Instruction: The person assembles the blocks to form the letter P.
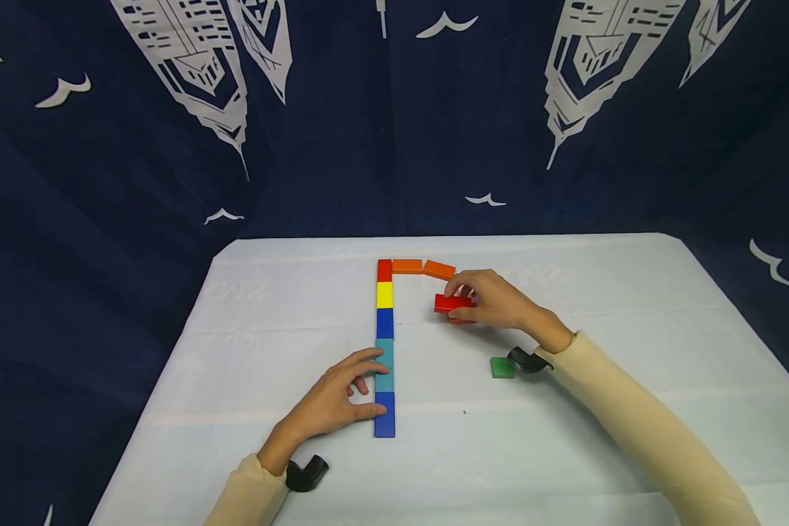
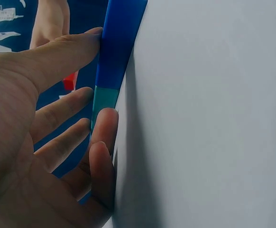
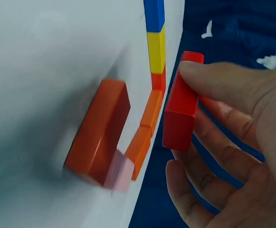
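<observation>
A straight column of blocks runs up the table: a blue block (image 1: pixel 384 416) nearest, then teal blocks (image 1: pixel 384 381), a blue block (image 1: pixel 385 323), a yellow block (image 1: pixel 384 295) and a red block (image 1: pixel 384 270). My left hand (image 1: pixel 332 394) rests along its left side, thumb at the near blue block and fingertips at the teal ones. My right hand (image 1: pixel 500 301) pinches another red block (image 3: pixel 183 102) between thumb and fingers, off the table. Two orange blocks (image 1: pixel 407 267) extend rightward from the column's far end, the second slightly angled.
Below the held block sit a darker orange block (image 3: pixel 100 128) and a pink block (image 3: pixel 120 172), partly hidden in the head view. A green block (image 1: pixel 502 367) lies near the right wrist's black camera mount (image 1: pixel 528 359). The white table (image 1: pixel 289 307) ends at a dark blue curtain (image 1: pixel 394 161).
</observation>
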### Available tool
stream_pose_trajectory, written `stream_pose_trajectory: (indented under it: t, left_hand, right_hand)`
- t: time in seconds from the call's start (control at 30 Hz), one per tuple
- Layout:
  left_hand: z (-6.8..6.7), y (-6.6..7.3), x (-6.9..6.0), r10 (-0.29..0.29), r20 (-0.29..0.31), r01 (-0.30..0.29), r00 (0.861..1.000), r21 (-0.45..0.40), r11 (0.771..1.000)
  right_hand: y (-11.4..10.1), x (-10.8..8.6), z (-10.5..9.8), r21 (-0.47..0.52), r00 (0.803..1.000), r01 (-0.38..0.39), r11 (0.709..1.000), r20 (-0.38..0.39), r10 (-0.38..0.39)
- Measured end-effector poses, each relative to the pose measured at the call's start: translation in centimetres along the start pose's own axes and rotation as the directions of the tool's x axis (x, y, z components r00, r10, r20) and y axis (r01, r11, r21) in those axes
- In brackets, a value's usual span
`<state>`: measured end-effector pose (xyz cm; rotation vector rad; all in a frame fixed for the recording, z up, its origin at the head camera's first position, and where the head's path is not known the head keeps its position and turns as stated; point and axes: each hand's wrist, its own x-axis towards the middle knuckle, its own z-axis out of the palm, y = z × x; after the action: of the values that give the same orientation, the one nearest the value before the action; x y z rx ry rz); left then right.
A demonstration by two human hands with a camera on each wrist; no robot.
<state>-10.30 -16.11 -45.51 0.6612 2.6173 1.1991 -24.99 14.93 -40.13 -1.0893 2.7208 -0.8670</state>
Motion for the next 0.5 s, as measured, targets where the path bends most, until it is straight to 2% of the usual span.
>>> stream_pose_trajectory:
  t: [0.5]
  left_hand:
    - [0.0, 0.0, 0.1, -0.011, 0.003, 0.011, 1.000, -0.002, 1.000]
  right_hand:
    - [-2.2, 3.0, 2.9, -0.124, 0.994, -0.039, 0.992, 0.095, 0.051]
